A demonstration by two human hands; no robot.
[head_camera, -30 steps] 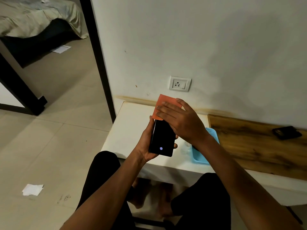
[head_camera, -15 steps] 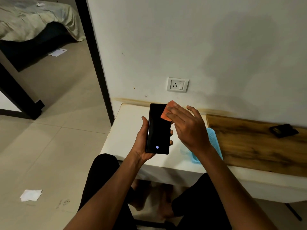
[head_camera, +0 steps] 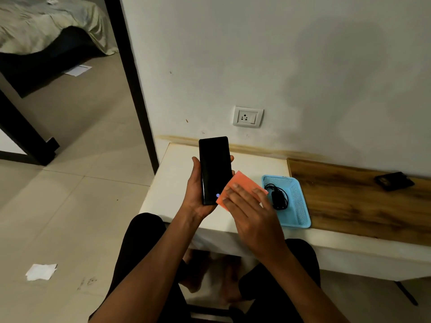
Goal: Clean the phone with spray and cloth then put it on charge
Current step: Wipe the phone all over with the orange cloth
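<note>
Phone (head_camera: pixel 215 170) stands upright in your left hand (head_camera: pixel 194 192), fingers curled round its edges, above the white table (head_camera: pixel 172 183). Your right hand (head_camera: pixel 253 213) presses flat, slightly spread fingers on the orange cloth (head_camera: pixel 242 185) at the phone's 5 o'clock corner. At 3 o'clock, the blue tray (head_camera: pixel 300 206) holds a black charger (head_camera: pixel 277 198).
</note>
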